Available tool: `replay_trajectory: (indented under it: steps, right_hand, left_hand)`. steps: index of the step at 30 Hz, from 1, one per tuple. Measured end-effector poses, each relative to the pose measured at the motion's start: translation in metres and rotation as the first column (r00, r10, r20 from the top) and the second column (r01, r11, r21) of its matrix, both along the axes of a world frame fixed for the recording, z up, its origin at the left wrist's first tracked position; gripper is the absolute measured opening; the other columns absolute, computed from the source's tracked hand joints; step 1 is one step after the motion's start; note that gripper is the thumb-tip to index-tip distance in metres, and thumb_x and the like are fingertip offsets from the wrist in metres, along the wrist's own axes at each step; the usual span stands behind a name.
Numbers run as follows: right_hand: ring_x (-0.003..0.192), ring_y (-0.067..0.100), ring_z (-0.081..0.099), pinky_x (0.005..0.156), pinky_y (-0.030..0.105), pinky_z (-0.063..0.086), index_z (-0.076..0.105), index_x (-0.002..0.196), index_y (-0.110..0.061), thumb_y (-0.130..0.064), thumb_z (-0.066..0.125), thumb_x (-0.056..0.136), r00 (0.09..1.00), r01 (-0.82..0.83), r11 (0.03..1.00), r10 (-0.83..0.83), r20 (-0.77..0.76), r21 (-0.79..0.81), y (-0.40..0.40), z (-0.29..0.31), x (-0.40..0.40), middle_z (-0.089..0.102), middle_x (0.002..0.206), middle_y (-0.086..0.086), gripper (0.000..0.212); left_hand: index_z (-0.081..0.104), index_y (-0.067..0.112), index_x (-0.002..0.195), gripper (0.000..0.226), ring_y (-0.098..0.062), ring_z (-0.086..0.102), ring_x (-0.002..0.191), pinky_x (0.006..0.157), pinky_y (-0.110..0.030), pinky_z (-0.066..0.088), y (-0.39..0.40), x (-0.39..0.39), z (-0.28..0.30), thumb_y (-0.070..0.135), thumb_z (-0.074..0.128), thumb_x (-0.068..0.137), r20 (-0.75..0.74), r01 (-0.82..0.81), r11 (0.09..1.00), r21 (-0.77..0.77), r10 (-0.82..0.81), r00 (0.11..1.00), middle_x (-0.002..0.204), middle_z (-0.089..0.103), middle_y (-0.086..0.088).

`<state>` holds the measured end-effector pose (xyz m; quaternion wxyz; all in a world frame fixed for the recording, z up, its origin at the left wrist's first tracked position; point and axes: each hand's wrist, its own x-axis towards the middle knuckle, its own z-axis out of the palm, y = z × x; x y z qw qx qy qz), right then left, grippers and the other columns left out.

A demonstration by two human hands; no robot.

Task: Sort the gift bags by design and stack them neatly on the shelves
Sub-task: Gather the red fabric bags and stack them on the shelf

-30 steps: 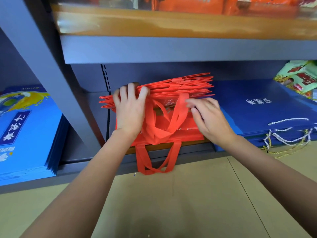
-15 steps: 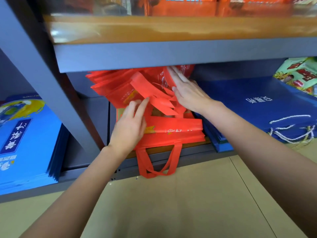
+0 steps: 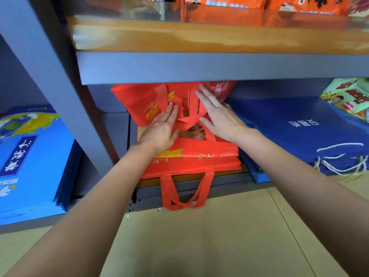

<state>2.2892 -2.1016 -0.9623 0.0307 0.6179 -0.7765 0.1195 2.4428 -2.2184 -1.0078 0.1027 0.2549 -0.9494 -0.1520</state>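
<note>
A stack of red fabric gift bags [image 3: 199, 154] lies flat on the bottom shelf [image 3: 191, 184], and two red handles [image 3: 185, 194] hang over its front edge. A bundle of red bags [image 3: 139, 100] leans tilted up at the back, under the upper shelf. My left hand [image 3: 161, 128] lies flat with straight fingers on the loose red handles in the middle. My right hand [image 3: 217, 114] presses flat on the tilted bundle, fingers reaching up to the upper shelf's edge.
Dark blue paper bags [image 3: 311, 132] with white cord handles lie stacked to the right. Light blue printed bags [image 3: 30, 156] are stacked on the left bay. A grey upright post [image 3: 50, 62] divides the bays. Orange packets [image 3: 259, 3] sit on the upper shelf [image 3: 199, 66]. Green packages [image 3: 349, 94] sit far right.
The bundle of red bags tipped up from level to leaning at the back. My left hand let go of its edge and moved down onto the handles; my right hand moved up onto the bundle.
</note>
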Motion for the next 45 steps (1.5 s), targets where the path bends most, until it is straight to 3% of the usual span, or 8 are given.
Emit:
replay_trajectory:
  steps: [6,12,18,24,29,36,41,45]
  right_hand:
    - [0.108,0.031,0.052,0.093,0.044,0.044,0.056,0.120,-0.006,0.001,0.048,0.082,0.999,0.017,0.968,-0.007,0.042,-0.252,0.028,-0.032,0.009,0.047,0.126,0.012,0.039]
    - [0.135,0.025,0.033,0.113,0.039,0.022,0.040,0.138,-0.013,-0.025,0.043,0.097,0.988,0.012,0.952,-0.058,0.141,0.306,0.035,-0.074,0.019,0.039,0.145,0.009,0.043]
    - [0.132,0.032,0.025,0.110,0.052,0.017,0.031,0.140,-0.016,-0.023,0.053,0.091,0.972,0.212,0.922,-0.235,0.032,0.323,0.006,-0.071,0.037,0.030,0.140,0.010,0.054]
    - [0.089,0.026,0.034,0.063,0.030,0.036,0.056,0.086,-0.004,0.012,0.069,0.051,0.975,-0.049,0.993,0.023,-0.220,-0.110,0.036,-0.080,0.042,0.038,0.096,0.011,0.040]
    - [0.095,0.035,0.053,0.046,0.025,0.038,0.056,0.081,-0.004,0.013,0.074,0.038,0.961,-0.092,0.996,0.083,-0.263,-0.021,0.069,-0.088,0.045,0.041,0.113,0.017,0.050]
    - [0.091,0.023,0.044,0.073,0.034,0.037,0.056,0.102,-0.013,-0.012,0.073,0.072,0.969,-0.159,0.963,0.111,-0.220,-0.218,0.099,-0.070,0.050,0.050,0.112,0.007,0.035]
    - [0.108,0.034,0.055,0.084,0.048,0.048,0.048,0.132,-0.018,-0.024,0.076,0.074,0.988,0.006,0.996,-0.020,-0.151,-0.094,0.081,-0.058,0.034,0.049,0.133,0.011,0.065]
    - [0.103,0.035,0.060,0.076,0.049,0.050,0.059,0.123,-0.013,-0.020,0.077,0.075,0.981,-0.029,0.994,0.049,-0.186,0.108,0.063,-0.069,0.031,0.060,0.122,0.014,0.052]
  left_hand:
    - [-0.008,0.015,0.149,0.065,-0.028,0.003,0.145,0.116,-0.032,0.000,0.013,-0.011,-0.013,0.027,0.034,0.100,0.152,-0.041,0.996,-0.084,0.053,0.987,0.156,-0.017,-0.005]
    - [-0.004,0.020,0.150,0.063,-0.027,0.006,0.145,0.116,-0.032,0.000,0.009,-0.009,-0.008,0.021,0.034,0.100,0.105,-0.046,0.996,-0.081,0.054,0.993,0.157,-0.010,-0.001]
    - [0.017,0.025,0.149,0.063,-0.021,0.014,0.144,0.116,-0.035,0.004,-0.003,-0.010,0.015,0.013,0.046,0.094,-0.033,-0.002,1.000,0.018,0.003,0.999,0.158,0.008,-0.005]
    - [0.020,0.029,0.148,0.059,-0.022,0.016,0.144,0.115,-0.035,0.008,0.001,-0.008,0.014,0.024,0.047,0.096,0.070,0.028,0.999,-0.027,-0.026,0.997,0.158,0.007,-0.001]
    - [0.044,0.028,0.138,0.042,-0.024,0.044,0.128,0.104,-0.032,0.036,0.016,0.006,-0.006,0.032,0.047,0.096,0.169,0.032,0.999,0.030,-0.037,0.985,0.141,0.047,-0.004]
    - [0.041,0.015,0.136,0.040,-0.031,0.049,0.121,0.101,-0.034,0.038,0.032,0.017,-0.032,0.032,0.032,0.101,0.299,-0.016,0.987,0.158,-0.033,0.954,0.134,0.052,-0.013]
    - [0.044,0.017,0.135,0.046,-0.029,0.047,0.123,0.102,-0.032,0.035,0.049,0.027,-0.026,0.040,0.023,0.101,0.318,-0.054,0.969,0.243,-0.027,0.948,0.134,0.052,-0.011]
    - [0.058,0.018,0.121,0.037,-0.025,0.063,0.101,0.085,-0.034,0.048,0.093,0.050,-0.031,0.032,0.035,0.095,0.212,-0.021,0.988,-0.156,0.054,0.976,0.111,0.066,-0.004]
